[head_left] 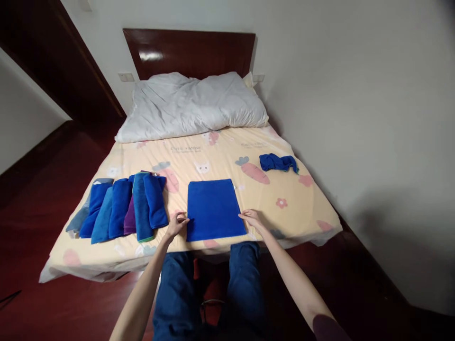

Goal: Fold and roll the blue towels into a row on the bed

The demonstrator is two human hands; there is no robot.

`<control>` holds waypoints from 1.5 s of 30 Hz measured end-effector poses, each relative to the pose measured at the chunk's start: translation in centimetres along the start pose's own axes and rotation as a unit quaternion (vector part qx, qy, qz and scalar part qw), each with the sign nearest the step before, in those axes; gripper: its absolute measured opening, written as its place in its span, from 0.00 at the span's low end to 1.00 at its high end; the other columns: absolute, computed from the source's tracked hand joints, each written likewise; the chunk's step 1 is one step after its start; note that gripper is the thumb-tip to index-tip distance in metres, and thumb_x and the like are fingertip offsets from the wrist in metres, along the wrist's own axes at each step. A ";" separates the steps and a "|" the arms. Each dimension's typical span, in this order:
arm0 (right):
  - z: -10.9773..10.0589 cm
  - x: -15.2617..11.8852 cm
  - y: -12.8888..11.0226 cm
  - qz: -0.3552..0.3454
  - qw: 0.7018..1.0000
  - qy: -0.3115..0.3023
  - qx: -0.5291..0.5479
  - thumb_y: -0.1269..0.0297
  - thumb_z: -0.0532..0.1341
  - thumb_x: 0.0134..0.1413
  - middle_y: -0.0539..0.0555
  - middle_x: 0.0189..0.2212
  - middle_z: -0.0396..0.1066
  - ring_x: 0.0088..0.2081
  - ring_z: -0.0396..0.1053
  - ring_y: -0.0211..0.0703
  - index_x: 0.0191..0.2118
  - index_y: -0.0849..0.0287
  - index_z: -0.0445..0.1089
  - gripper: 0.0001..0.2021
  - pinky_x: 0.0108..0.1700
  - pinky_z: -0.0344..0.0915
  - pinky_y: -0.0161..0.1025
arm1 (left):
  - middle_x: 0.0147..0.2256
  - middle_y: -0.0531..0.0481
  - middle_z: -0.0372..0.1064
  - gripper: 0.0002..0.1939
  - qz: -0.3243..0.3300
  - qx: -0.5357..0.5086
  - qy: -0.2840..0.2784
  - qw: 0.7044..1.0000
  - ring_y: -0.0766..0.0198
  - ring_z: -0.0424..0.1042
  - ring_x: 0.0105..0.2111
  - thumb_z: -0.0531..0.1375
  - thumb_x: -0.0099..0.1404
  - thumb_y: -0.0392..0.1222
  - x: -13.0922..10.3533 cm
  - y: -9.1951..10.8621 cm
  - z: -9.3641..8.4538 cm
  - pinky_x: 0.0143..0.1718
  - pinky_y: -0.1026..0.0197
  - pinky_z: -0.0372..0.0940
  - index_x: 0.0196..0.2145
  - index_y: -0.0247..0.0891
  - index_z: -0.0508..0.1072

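Observation:
A blue square cloth (215, 208) lies spread flat on the bed sheet (220, 161), near the front edge. My left hand (177, 223) pinches its left edge, and my right hand (250, 218) pinches its right edge a little above the front corner. To the left, several folded cloths (121, 206) in blue, purple and grey-blue lie side by side, overlapping. A crumpled dark blue cloth (278, 162) rests by itself toward the right side of the bed.
A grey-white quilt (199, 106) is bunched against the dark wooden headboard (195, 52). White walls stand behind and to the right. My knees in jeans (177, 284) touch or nearly touch the bed's front edge.

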State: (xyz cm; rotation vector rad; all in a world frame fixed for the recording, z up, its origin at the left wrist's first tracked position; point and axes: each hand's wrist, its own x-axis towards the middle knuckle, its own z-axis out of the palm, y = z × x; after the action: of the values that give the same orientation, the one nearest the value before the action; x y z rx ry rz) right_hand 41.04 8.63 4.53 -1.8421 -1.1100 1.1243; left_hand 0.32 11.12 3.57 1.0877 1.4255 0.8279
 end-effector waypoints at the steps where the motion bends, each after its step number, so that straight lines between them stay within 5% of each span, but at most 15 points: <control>1: 0.4 1.6 -0.7 -0.009 1.000 0.004 -0.003 0.52 0.71 0.38 0.51 0.24 0.75 0.23 0.69 0.39 0.31 0.58 0.72 0.17 0.22 0.59 0.32 | 0.33 0.45 0.80 0.41 -0.006 -0.001 0.019 1.000 0.52 0.81 0.38 0.75 0.42 0.61 1.6 0.6 0.1 0.44 0.52 0.73 0.48 0.37 0.68; 5: 2.3 8.9 -3.3 -0.036 0.999 0.025 -0.020 0.58 0.70 0.41 0.54 0.27 0.78 0.31 0.76 0.46 0.28 0.57 0.71 0.11 0.31 0.69 0.36 | 0.31 0.47 0.79 0.31 -0.023 -0.004 0.086 0.996 0.59 0.79 0.31 0.73 0.51 0.56 8.2 3.5 0.9 0.37 0.57 0.73 0.46 0.37 0.70; 10: 4.3 16.9 -5.3 -0.067 0.994 0.038 -0.076 0.59 0.67 0.48 0.54 0.29 0.79 0.37 0.78 0.48 0.26 0.56 0.71 0.08 0.39 0.69 0.37 | 0.35 0.43 0.80 0.22 -0.008 0.041 0.122 0.992 0.57 0.79 0.35 0.70 0.55 0.53 15.9 6.6 1.9 0.35 0.60 0.72 0.42 0.35 0.75; 16: 4.8 20.6 -5.9 -0.119 0.973 0.039 -0.196 0.57 0.63 0.57 0.50 0.23 0.74 0.29 0.71 0.42 0.25 0.56 0.71 0.12 0.33 0.60 0.34 | 0.40 0.41 0.80 0.13 0.006 0.143 0.142 0.979 0.55 0.79 0.38 0.65 0.61 0.45 20.5 7.7 3.2 0.39 0.60 0.70 0.41 0.35 0.79; 26: 4.2 22.1 -5.4 -0.092 0.946 0.085 -0.299 0.57 0.59 0.65 0.54 0.30 0.75 0.33 0.69 0.45 0.35 0.56 0.75 0.11 0.37 0.60 0.36 | 0.43 0.45 0.80 0.11 0.068 0.277 0.191 0.939 0.56 0.77 0.43 0.58 0.69 0.42 20.4 8.4 4.5 0.47 0.60 0.67 0.42 0.38 0.79; 38: 5.2 22.3 -6.2 -0.151 0.924 0.064 -0.346 0.62 0.57 0.66 0.65 0.49 0.71 0.53 0.68 0.55 0.46 0.63 0.73 0.12 0.59 0.63 0.51 | 0.58 0.35 0.67 0.20 0.173 0.469 0.132 0.856 0.43 0.62 0.60 0.58 0.69 0.41 18.7 8.2 5.0 0.61 0.43 0.59 0.57 0.37 0.73; 42: 7.0 18.3 -7.6 -0.180 0.905 0.124 -0.364 0.61 0.50 0.71 0.71 0.61 0.64 0.64 0.58 0.64 0.56 0.66 0.69 0.19 0.65 0.54 0.63 | 0.70 0.37 0.53 0.27 0.262 0.480 0.100 0.831 0.43 0.48 0.71 0.51 0.74 0.47 14.1 7.0 8.0 0.68 0.38 0.47 0.66 0.36 0.63; 45: 9.6 12.4 -7.3 -0.316 0.868 0.031 -0.382 0.58 0.47 0.73 0.64 0.71 0.52 0.72 0.46 0.59 0.68 0.62 0.59 0.25 0.71 0.44 0.62 | 0.73 0.37 0.45 0.32 0.283 0.464 0.050 0.838 0.45 0.38 0.74 0.47 0.75 0.51 10.8 4.8 10.1 0.72 0.40 0.39 0.70 0.32 0.58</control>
State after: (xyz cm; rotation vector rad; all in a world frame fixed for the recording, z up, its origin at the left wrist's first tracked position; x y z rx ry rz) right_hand 33.15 24.04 3.33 -1.7742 -2.1201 0.2260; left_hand 11.40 22.03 2.84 2.3207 1.6502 0.5630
